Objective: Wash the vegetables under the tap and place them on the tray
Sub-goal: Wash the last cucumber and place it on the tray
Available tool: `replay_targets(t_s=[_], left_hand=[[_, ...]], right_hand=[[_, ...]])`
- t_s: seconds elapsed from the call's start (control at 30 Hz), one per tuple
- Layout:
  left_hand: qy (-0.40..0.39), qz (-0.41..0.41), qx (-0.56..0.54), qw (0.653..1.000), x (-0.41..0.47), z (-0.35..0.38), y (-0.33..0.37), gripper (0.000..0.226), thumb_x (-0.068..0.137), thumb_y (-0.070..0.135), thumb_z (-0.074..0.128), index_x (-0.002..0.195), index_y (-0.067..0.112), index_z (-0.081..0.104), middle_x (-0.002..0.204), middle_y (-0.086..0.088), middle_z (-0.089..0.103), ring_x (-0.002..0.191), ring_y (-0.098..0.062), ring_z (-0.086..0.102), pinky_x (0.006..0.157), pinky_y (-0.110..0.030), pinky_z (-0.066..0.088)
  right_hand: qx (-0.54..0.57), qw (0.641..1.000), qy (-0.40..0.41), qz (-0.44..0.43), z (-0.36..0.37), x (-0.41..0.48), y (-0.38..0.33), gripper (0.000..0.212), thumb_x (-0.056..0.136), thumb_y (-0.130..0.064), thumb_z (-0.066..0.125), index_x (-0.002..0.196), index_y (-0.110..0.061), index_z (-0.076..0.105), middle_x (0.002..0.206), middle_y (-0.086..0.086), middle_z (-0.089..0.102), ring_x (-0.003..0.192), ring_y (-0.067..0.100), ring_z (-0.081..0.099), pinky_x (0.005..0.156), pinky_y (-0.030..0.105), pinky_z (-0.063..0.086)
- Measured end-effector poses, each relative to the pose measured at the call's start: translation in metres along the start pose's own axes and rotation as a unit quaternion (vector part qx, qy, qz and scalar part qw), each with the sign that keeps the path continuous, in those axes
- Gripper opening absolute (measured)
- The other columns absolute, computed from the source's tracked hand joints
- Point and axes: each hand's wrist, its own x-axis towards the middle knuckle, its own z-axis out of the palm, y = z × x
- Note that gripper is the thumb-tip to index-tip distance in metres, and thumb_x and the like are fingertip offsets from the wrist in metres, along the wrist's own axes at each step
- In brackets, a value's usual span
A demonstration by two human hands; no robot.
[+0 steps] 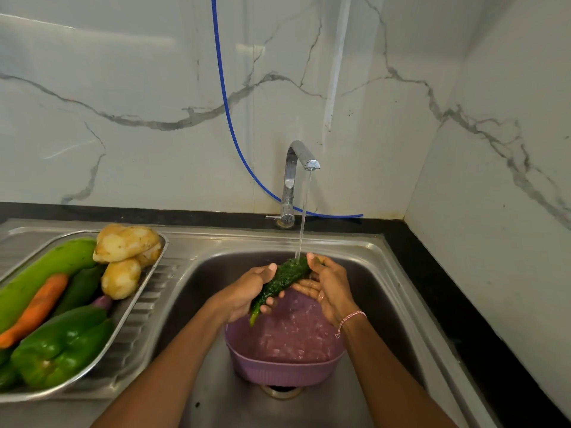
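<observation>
Marble-veined wall panels back a steel sink, and the tap above it runs a thin stream straight down onto the bitter gourd I am washing. My left hand wraps its fingers round the lower, stalk end. My right hand cups the upper end from beneath with the thumb laid over the top. The gourd lies slanted between them, above a purple basin that stands in the sink and catches the run-off.

To do this well, I judge that I should turn the gourd slowly under the stream so every side gets wet. Its skin is ridged and bumpy, so grit will likely sit in the grooves, and rubbing along them with my thumb should loosen it. Wet skin is slippery, so I want one hand firm while the other slides.

On the drainboard to my left sits the tray, already holding potatoes, a carrot, a capsicum and a long pale gourd. It looks crowded, so the bitter gourd will need laying into a gap.
</observation>
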Motion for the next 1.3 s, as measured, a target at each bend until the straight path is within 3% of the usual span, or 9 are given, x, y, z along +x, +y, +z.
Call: replay_targets(t_s=[0.23, 0.43, 0.63, 0.7, 0.8, 0.93, 1.03, 1.17, 1.3], left_hand=[[0.052, 0.024, -0.021, 0.998, 0.002, -0.005, 0.003, 0.045, 0.104, 0.035, 0.059, 0.131, 0.000, 0.051, 0.088, -0.014, 0.064, 0.053, -0.016, 0.055, 0.037, -0.019, 0.039], [0.106, 0.072, -0.157, 0.979, 0.001, -0.014, 0.008, 0.026, 0.093, -0.002, 0.069, 0.119, -0.001, 0.066, 0.111, -0.031, 0.073, 0.089, -0.039, 0.077, 0.068, -0.030, 0.065], [0.164, 0.162, 0.006, 0.973, 0.005, -0.003, 0.003, 0.015, 0.095, 0.014, 0.072, 0.108, 0.006, 0.074, 0.088, -0.008, 0.078, 0.072, -0.016, 0.068, 0.066, -0.021, 0.058], [0.137, 0.192, 0.111, 0.965, 0.005, 0.004, 0.001, 0.017, 0.100, 0.019, 0.066, 0.112, 0.013, 0.076, 0.087, 0.002, 0.079, 0.078, -0.011, 0.070, 0.072, -0.018, 0.056], [0.080, 0.171, 0.182, 0.965, 0.003, 0.009, 0.000, 0.028, 0.107, 0.035, 0.053, 0.116, 0.023, 0.077, 0.107, 0.007, 0.079, 0.106, -0.005, 0.071, 0.095, -0.022, 0.054], [0.023, 0.112, 0.168, 0.979, 0.000, 0.006, 0.001, 0.048, 0.105, 0.059, 0.036, 0.132, 0.034, 0.067, 0.126, 0.014, 0.068, 0.115, 0.003, 0.061, 0.100, -0.022, 0.046], [-0.027, 0.099, 0.170, 0.980, 0.001, 0.002, -0.002, 0.054, 0.096, 0.069, 0.047, 0.145, 0.046, 0.053, 0.140, 0.013, 0.062, 0.126, -0.003, 0.058, 0.109, -0.028, 0.046], [-0.028, 0.087, 0.274, 0.957, 0.004, 0.000, -0.009, 0.089, 0.076, 0.082, 0.065, 0.150, 0.040, 0.040, 0.144, 0.013, 0.057, 0.124, -0.002, 0.058, 0.109, -0.032, 0.050], [-0.032, 0.090, 0.234, 0.967, 0.004, -0.003, -0.010, 0.079, 0.076, 0.060, 0.083, 0.141, 0.030, 0.048, 0.131, 0.007, 0.064, 0.113, -0.015, 0.069, 0.083, -0.032, 0.060]], right_hand=[[-0.012, 0.998, -0.053, 0.030, -0.012, -0.002, -0.008, 0.053, 0.086, 0.002, 0.081, 0.131, 0.002, 0.053, 0.127, 0.028, 0.069, 0.104, 0.039, 0.077, 0.078, 0.042, 0.067], [-0.049, 0.994, -0.089, 0.044, -0.017, -0.003, -0.011, 0.037, 0.089, -0.005, 0.080, 0.125, -0.004, 0.071, 0.125, 0.022, 0.073, 0.107, 0.031, 0.076, 0.080, 0.034, 0.066], [-0.190, 0.956, -0.217, 0.053, -0.007, -0.009, -0.001, 0.055, 0.094, -0.001, 0.073, 0.141, -0.027, 0.058, 0.129, 0.014, 0.073, 0.108, 0.034, 0.074, 0.094, 0.046, 0.062], [-0.252, 0.944, -0.212, 0.036, -0.003, -0.010, 0.005, 0.060, 0.092, -0.015, 0.079, 0.139, -0.041, 0.051, 0.131, 0.003, 0.072, 0.121, 0.028, 0.069, 0.102, 0.055, 0.057], [-0.296, 0.937, -0.184, 0.009, 0.003, -0.014, 0.005, 0.056, 0.095, -0.037, 0.077, 0.142, -0.033, 0.048, 0.131, -0.002, 0.070, 0.119, 0.021, 0.070, 0.090, 0.049, 0.064], [-0.351, 0.924, -0.152, -0.029, 0.010, -0.013, 0.005, 0.041, 0.103, -0.039, 0.066, 0.139, -0.023, 0.056, 0.126, 0.005, 0.072, 0.114, 0.024, 0.072, 0.087, 0.049, 0.065], [-0.305, 0.941, -0.144, -0.030, 0.012, -0.013, 0.006, 0.039, 0.105, -0.027, 0.065, 0.138, -0.023, 0.046, 0.128, 0.005, 0.067, 0.121, 0.024, 0.067, 0.095, 0.048, 0.062], [-0.230, 0.964, -0.126, -0.055, 0.013, -0.017, 0.001, 0.037, 0.107, -0.020, 0.060, 0.138, -0.024, 0.039, 0.124, 0.003, 0.062, 0.111, 0.014, 0.066, 0.081, 0.036, 0.066], [-0.242, 0.966, -0.062, -0.061, 0.015, -0.008, 0.005, 0.034, 0.108, -0.037, 0.057, 0.136, -0.019, 0.047, 0.123, 0.003, 0.067, 0.112, 0.012, 0.068, 0.092, 0.031, 0.060]])
